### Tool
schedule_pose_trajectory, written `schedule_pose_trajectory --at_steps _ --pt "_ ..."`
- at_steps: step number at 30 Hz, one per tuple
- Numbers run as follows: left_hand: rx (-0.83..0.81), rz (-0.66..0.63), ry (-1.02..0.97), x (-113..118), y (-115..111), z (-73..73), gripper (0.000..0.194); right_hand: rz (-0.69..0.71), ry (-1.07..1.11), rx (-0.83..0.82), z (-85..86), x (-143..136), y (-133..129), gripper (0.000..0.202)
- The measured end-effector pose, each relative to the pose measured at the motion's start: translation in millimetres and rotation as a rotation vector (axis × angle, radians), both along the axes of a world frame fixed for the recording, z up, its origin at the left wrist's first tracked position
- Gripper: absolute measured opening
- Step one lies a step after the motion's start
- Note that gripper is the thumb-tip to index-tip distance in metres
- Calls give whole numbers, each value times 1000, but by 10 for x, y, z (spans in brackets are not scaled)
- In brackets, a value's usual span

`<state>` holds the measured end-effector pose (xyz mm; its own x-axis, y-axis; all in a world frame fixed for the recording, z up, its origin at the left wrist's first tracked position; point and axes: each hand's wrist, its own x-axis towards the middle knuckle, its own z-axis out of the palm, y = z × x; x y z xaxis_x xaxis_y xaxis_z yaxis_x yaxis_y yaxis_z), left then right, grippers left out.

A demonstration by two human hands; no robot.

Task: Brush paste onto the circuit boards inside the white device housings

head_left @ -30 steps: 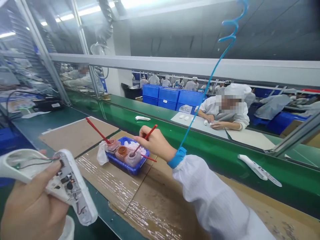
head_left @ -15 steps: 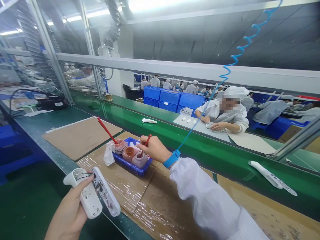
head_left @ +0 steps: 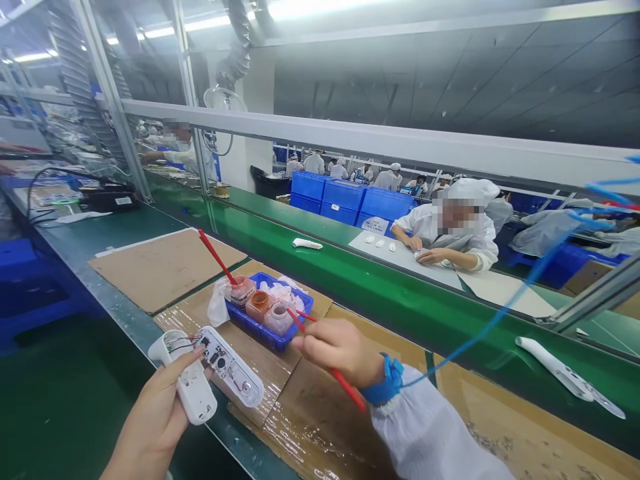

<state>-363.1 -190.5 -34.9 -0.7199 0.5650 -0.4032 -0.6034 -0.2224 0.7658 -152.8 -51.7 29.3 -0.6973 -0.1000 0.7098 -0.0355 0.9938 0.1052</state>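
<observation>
Running past the far side of the blue tray (head_left: 250,328), a green belt (head_left: 350,280) is the largest thing here. Beyond the tray and to its right, across the belt, sits a co-worker (head_left: 450,220) in white, head bent over small white parts. A film-covered cardboard sheet (head_left: 183,312) lies beneath the tray, glossy in streaks, and a plain cardboard sheet (head_left: 170,267) lies to the tray's left.

On the near-left side of the tray, the left hand (head_left: 157,407) grips a white shell (head_left: 195,393), which lies against its palm and fingers. The thumb rests at the upper end of a circuit-bearing half (head_left: 227,363), splayed beside the shell on the side toward the tray; thin wires (head_left: 177,343) join the two halves. Well to the right of the tray, a long white part (head_left: 555,370) lies on the belt.

Just off the tray's near-right corner, the right hand (head_left: 345,353) has its fingers closed around a red stick (head_left: 350,390). The thick end slants out below the palm, away from the tray; the thin end reaches the tray's right-hand jar (head_left: 279,322), though whether they touch I cannot tell.
</observation>
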Motion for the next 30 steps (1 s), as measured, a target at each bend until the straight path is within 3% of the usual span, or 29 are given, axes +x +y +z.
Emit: schedule_pose_trajectory --at_steps 4,8,12,20,26,30 --pt "8 31 17 -22 31 -48 31 -2 27 -117 -196 79 -205 33" --pt "12 46 16 4 74 -20 31 14 43 -130 -300 194 -342 29" --pt "4 24 17 47 96 25 37 48 84 -219 -304 273 -330 25" --pt "51 17 65 129 130 62 36 -25 21 -294 -295 327 -274 34" --pt "69 34 113 324 202 187 38 -58 163 -156 -371 356 -215 21" --pt "97 31 186 445 245 270 41 -66 202 -196 -399 367 -203 14"
